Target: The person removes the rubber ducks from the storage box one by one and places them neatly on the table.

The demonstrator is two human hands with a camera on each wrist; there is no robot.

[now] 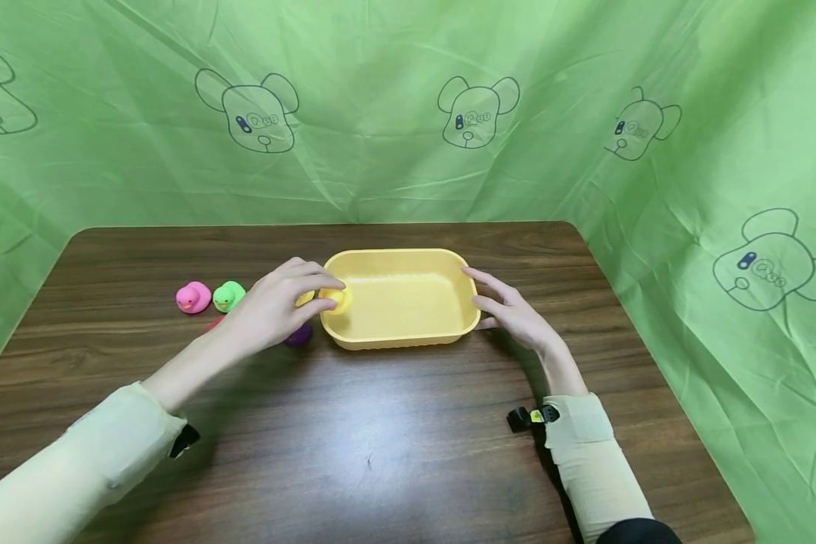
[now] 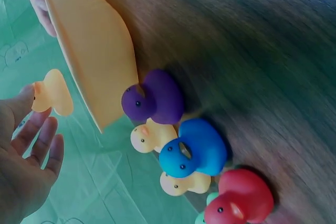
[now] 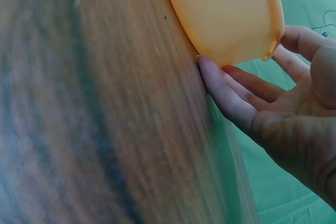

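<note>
My left hand (image 1: 282, 302) pinches a yellow rubber duck (image 1: 338, 301) between thumb and fingertips, over the left end of a yellow plastic tub (image 1: 408, 302). In the left wrist view this duck is held up beside the tub's rim. At the tub's right end, my right hand (image 1: 520, 313) rests extended fingers (image 3: 226, 85) against the outer wall and rim. Just left of the tub stand more rubber ducks: a purple duck (image 2: 160, 98), a blue duck (image 2: 202, 148), a red duck (image 2: 247, 195) and two yellow ones; the left hand partly covers this group in the head view.
Farther left on the wooden table (image 1: 381, 423) sit a pink duck (image 1: 193, 298) and a green duck (image 1: 228, 296). Green cloth (image 1: 381, 166) with mouse-head drawings hangs behind the table and at its sides. A small black device (image 1: 519, 419) is strapped at the right wrist.
</note>
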